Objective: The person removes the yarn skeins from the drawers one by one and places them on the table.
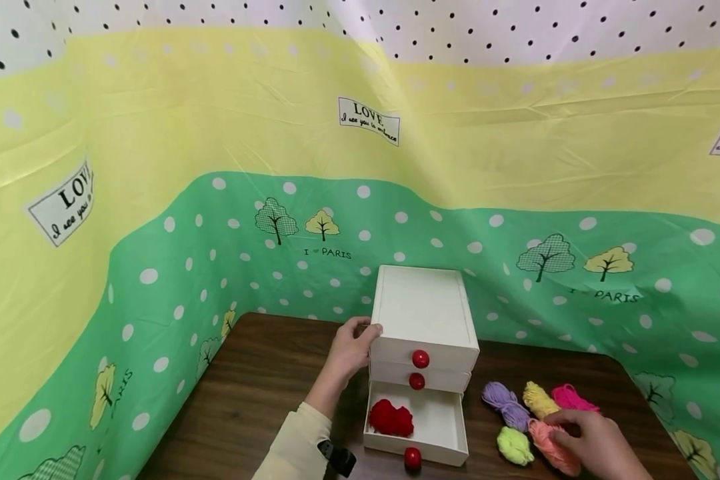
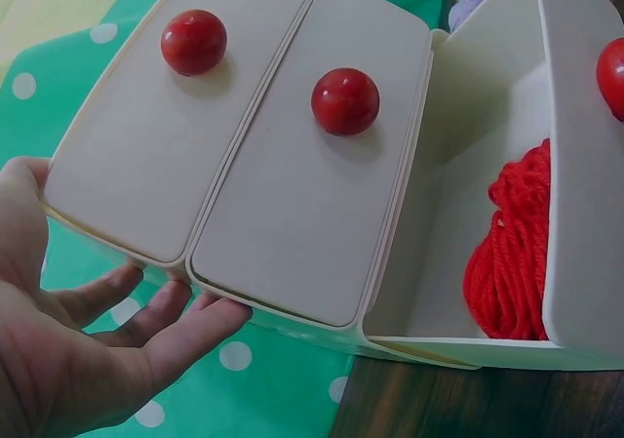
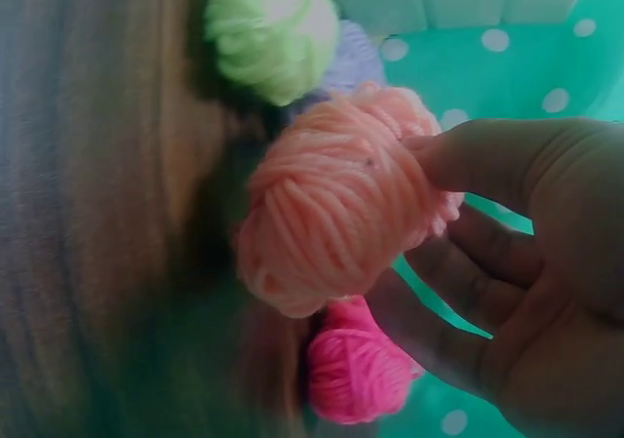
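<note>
My left hand (image 1: 349,351) rests on the left side of a small white drawer unit (image 1: 423,307), thumb by the top front corner and fingertips along the side wall. Its bottom drawer (image 1: 441,420) is pulled out, with a skein of red yarn (image 1: 391,419) lying at the left inside. The two drawers above are closed; each has a round red knob (image 2: 345,101). To the right of the unit, my right hand (image 1: 603,437) pinches a peach-coloured skein of yarn (image 3: 341,199) between thumb and fingers.
Around the peach skein lie purple yarn (image 1: 505,405), yellow yarn (image 1: 540,400), bright pink yarn (image 1: 575,398) and lime green yarn (image 1: 515,445). Everything stands on a dark wooden table (image 1: 264,373). A patterned green and yellow curtain (image 1: 312,293) hangs behind and at the left.
</note>
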Motion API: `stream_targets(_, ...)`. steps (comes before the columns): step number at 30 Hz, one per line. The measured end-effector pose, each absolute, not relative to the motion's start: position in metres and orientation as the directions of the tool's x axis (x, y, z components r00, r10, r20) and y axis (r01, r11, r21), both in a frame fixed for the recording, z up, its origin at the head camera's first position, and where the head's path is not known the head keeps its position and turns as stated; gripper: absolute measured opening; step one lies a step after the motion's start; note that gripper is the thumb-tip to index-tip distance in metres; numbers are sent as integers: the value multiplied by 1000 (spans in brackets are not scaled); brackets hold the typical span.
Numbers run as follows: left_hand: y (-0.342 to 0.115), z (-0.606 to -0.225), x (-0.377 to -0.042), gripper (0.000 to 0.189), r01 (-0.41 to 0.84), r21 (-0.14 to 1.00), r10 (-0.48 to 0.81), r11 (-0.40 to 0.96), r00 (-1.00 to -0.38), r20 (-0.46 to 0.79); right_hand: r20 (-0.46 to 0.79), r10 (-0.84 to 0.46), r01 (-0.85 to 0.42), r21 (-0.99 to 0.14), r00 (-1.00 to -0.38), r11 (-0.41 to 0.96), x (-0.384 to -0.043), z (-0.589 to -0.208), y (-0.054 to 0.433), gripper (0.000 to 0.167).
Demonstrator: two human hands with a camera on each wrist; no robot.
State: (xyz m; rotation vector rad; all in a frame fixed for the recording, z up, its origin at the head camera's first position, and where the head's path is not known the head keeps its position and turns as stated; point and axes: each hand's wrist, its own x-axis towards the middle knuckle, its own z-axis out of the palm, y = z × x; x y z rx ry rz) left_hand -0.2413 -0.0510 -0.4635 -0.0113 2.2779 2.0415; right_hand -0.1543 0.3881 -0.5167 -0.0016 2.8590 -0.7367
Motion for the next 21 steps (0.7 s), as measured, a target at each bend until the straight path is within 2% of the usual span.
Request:
stream_targets(7,-50,-463,-241,57,-55,992,47,117,-997,-61,-158,-89,-2,-483,-983,876,-156,-534,391,24)
stream_targets(12,-50,-463,-241,58,-59,990,48,129,-997,-66,-173,-77,19,-495,-982,869,-157,-542,389,28)
stream_targets(21,-50,-464,-240,57,-54,992,57,117,-996,-61,-145,-43,32,-480,-988,877,-156,-524,380,39)
